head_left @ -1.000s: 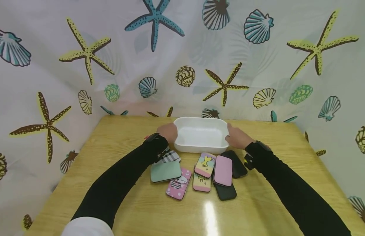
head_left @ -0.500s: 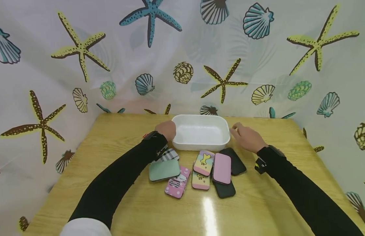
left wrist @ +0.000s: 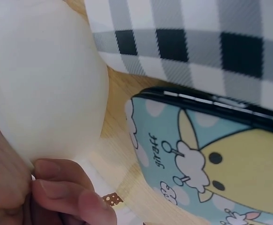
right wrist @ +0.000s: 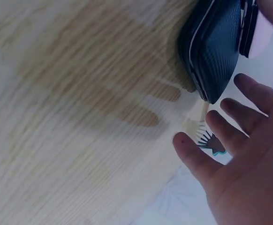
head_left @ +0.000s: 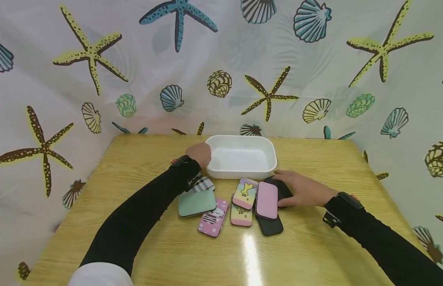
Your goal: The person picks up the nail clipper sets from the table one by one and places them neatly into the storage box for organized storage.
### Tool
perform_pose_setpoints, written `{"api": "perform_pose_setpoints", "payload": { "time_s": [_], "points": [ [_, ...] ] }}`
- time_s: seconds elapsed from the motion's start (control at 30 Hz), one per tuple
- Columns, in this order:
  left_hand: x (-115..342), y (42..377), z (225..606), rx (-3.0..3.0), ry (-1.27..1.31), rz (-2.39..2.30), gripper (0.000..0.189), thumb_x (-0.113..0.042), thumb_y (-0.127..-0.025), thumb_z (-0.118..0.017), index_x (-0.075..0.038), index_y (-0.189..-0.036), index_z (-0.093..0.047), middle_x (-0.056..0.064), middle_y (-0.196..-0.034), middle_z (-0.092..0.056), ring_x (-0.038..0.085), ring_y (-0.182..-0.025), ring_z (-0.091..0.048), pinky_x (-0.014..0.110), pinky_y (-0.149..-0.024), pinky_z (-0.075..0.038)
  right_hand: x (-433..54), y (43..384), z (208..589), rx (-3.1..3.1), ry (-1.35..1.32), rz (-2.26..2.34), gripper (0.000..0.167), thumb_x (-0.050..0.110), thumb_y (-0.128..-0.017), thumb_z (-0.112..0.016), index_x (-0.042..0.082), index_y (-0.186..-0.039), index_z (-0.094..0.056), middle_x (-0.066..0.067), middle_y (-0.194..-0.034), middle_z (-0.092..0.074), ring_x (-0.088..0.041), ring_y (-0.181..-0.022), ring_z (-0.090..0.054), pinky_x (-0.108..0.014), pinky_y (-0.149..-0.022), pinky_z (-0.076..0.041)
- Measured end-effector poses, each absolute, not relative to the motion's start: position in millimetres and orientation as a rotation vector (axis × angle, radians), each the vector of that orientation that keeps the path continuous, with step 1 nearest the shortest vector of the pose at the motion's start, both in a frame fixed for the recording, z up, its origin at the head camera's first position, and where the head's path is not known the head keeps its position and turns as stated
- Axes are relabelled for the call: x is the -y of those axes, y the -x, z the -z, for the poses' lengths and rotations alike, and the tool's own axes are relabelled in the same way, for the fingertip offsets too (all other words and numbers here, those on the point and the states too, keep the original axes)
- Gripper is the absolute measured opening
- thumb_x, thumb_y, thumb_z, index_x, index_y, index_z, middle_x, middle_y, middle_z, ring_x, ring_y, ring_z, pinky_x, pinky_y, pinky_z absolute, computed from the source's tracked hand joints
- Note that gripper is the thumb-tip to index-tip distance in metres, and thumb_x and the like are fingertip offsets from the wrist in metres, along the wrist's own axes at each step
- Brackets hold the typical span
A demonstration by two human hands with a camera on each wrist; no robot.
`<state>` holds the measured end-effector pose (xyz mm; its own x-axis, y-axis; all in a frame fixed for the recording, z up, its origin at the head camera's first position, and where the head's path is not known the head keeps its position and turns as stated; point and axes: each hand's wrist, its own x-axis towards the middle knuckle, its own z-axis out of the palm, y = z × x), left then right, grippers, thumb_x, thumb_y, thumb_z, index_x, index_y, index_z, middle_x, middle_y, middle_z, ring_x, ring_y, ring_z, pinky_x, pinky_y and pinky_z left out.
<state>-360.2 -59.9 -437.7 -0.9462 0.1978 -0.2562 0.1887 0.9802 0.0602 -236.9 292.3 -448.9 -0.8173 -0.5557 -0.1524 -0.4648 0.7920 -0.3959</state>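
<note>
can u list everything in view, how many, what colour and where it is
table: 1, yellowish wood, underneath
patterned cloth: at least 1, white with shells and starfish, around table
tub: 1, white, far side
checked case: 1, black-grey-white, near tub's left corner
blue giraffe case: 1, pale blue and yellow, beside checked case
green case: 1, pale green, left
zebra-striped case: 1, pink, partly under green case
yellow giraffe cases: 2, yellow-pink, overlapping, middle
plain case: 1, pink, right of those
black cases: 2, black, one partly under plain case, one rightward
sleeves: 2, black, forearms
white cuff: 1, white, bottom left
wrist straps: 2, dark, wrists
left grip: 1, bare, holding tub's left end
right grip: 1, bare, by rightward black case
</note>
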Motion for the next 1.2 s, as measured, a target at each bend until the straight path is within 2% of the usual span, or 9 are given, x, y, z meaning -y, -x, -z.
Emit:
{"api": "perform_pose_setpoints", "payload": {
  "time_s": [0.13, 0.2, 0.3, 0.43, 0.6, 0.83, 1.0, 1.2],
  "points": [
    [61, 362, 439, -2.863, -0.290, -0.040, 0.026, -0.018, -0.105, -0.047, -0.006, -0.109, -0.069, 0.006, -0.094, -0.066, 0.018, -0.077, -0.060, 0.033, -0.066, -0.052, -288, 237, 449, -2.632, 0.725, 0.529, 0.101, 0.045, -0.071, -0.090, 0.017, -0.153, -0.038, -0.008, -0.162, -0.031, -0.030, -0.147, -0.033, -0.055, -0.115, -0.033],
    [61, 364, 441, -2.869, -0.292, -0.040, 0.025, -0.018, -0.105, -0.047, -0.006, -0.109, -0.069, 0.006, -0.092, -0.065, 0.018, -0.076, -0.058, 0.033, -0.065, -0.051, -287, 238, 449, -2.622, 0.704, 0.512, 0.102, 0.038, -0.070, -0.092, 0.019, -0.153, -0.037, -0.005, -0.162, -0.032, -0.028, -0.145, -0.034, -0.054, -0.114, -0.034],
    [62, 366, 442, -2.880, -0.285, -0.049, 0.024, -0.018, -0.105, -0.048, -0.006, -0.107, -0.069, 0.005, -0.092, -0.064, 0.019, -0.076, -0.058, 0.034, -0.066, -0.051, -286, 240, 450, -2.640, 0.705, 0.472, 0.101, 0.036, -0.069, -0.092, 0.020, -0.152, -0.037, -0.005, -0.158, -0.036, -0.026, -0.141, -0.039, -0.052, -0.111, -0.037],
    [61, 366, 442, -2.880, -0.295, -0.058, 0.024, -0.018, -0.105, -0.048, -0.006, -0.106, -0.070, 0.005, -0.091, -0.065, 0.019, -0.076, -0.058, 0.034, -0.066, -0.051, -288, 240, 449, -2.665, 0.700, 0.412, 0.103, 0.042, -0.067, -0.092, 0.020, -0.152, -0.038, -0.006, -0.152, -0.041, -0.025, -0.131, -0.045, -0.048, -0.105, -0.043],
    [61, 365, 441, -2.876, -0.298, -0.050, 0.025, -0.018, -0.105, -0.047, -0.006, -0.106, -0.069, 0.005, -0.090, -0.065, 0.018, -0.074, -0.058, 0.034, -0.064, -0.049, -295, 236, 442, -2.689, 0.679, 0.354, 0.103, 0.048, -0.068, -0.089, 0.016, -0.153, -0.038, -0.014, -0.146, -0.041, -0.027, -0.118, -0.048, -0.043, -0.092, -0.048],
    [62, 365, 444, -2.887, -0.281, -0.044, 0.025, -0.017, -0.105, -0.047, -0.006, -0.107, -0.069, 0.005, -0.091, -0.065, 0.019, -0.076, -0.059, 0.035, -0.067, -0.052, -305, 246, 413, -2.759, 0.625, 0.340, 0.104, 0.054, -0.070, -0.086, 0.018, -0.154, -0.037, -0.018, -0.145, -0.039, -0.030, -0.114, -0.050, -0.040, -0.082, -0.051],
    [61, 364, 444, -2.900, -0.274, -0.036, 0.025, -0.017, -0.105, -0.048, -0.005, -0.108, -0.070, 0.006, -0.093, -0.066, 0.019, -0.077, -0.060, 0.036, -0.071, -0.055, -294, 267, 379, -2.824, 0.703, 0.381, 0.106, 0.060, -0.071, -0.084, 0.018, -0.155, -0.035, -0.020, -0.148, -0.037, -0.034, -0.120, -0.049, -0.045, -0.086, -0.052],
    [58, 363, 444, -2.918, -0.260, -0.026, 0.025, -0.018, -0.105, -0.049, -0.006, -0.106, -0.071, 0.006, -0.094, -0.068, 0.019, -0.078, -0.061, 0.038, -0.074, -0.057, -259, 306, 363, -2.828, 0.756, 0.373, 0.102, 0.049, -0.076, -0.085, 0.016, -0.157, -0.032, -0.020, -0.151, -0.035, -0.034, -0.126, -0.045, -0.048, -0.093, -0.050]
  ]
}}
